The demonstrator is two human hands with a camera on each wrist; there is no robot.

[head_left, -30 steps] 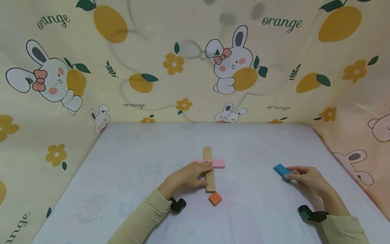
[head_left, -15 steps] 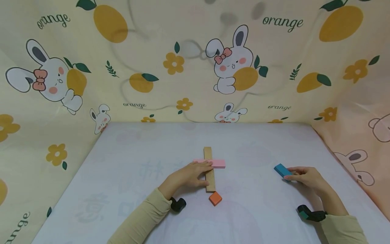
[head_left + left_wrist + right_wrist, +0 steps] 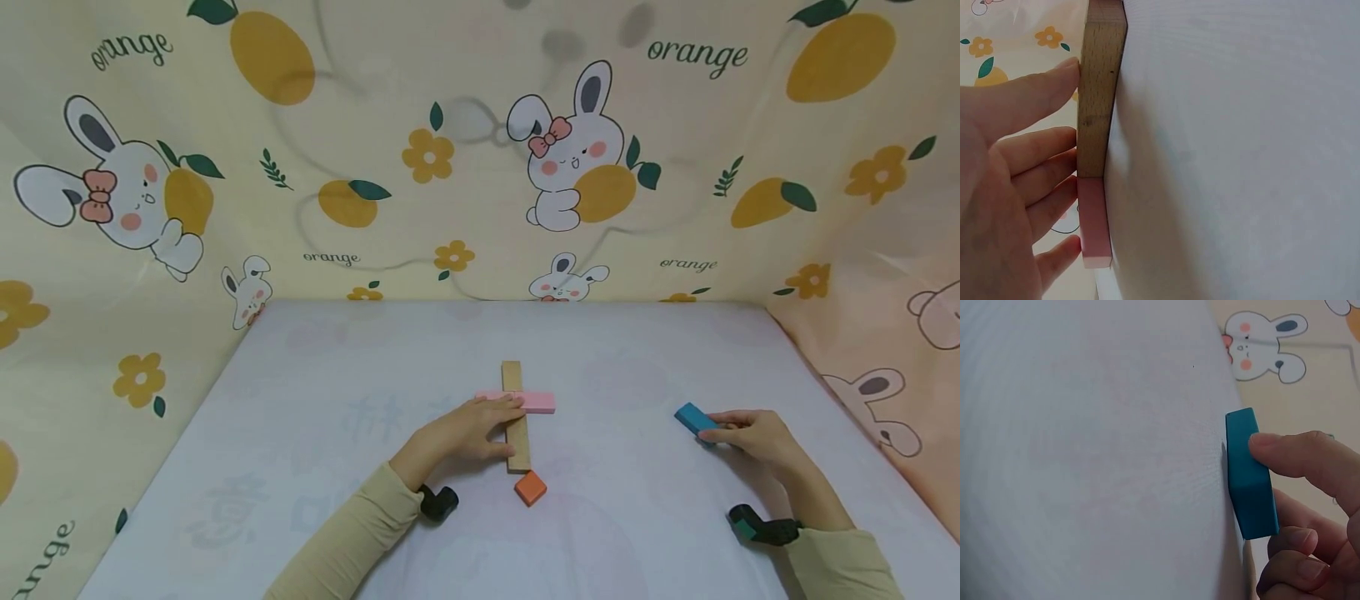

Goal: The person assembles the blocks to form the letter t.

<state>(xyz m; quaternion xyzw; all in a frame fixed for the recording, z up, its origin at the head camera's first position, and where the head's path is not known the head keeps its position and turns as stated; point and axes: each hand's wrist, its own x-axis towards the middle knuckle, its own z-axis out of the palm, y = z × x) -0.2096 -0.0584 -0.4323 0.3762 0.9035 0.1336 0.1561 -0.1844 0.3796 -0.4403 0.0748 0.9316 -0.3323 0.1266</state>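
My left hand [image 3: 461, 432] rests its fingertips on a cross of blocks at mid-table. Pink wood [image 3: 537, 403] forms its crossbar, with a seam visible near the fingers. Plain wooden block [image 3: 517, 450] runs toward me below the crossbar, and more plain wood [image 3: 511, 375] shows above it. The left wrist view has the thumb and fingers, fairly straight, touching the top faces of the plain wood [image 3: 1096, 100] and pink wood [image 3: 1092, 219]. Over at the right, my right hand [image 3: 761, 437] pinches a blue block [image 3: 695, 418] between thumb and fingers; whether the block touches the table cannot be told.
An orange block [image 3: 530, 488] lies turned cornerwise at the near end of the plain wood. The white-covered table [image 3: 615, 350] extends around the blocks. Patterned cloth [image 3: 480, 208] stands up behind and along both sides.
Hardly anything differs: both hands keep their places, and the right wrist shifts very slightly to the left. The blocks stay where they were.
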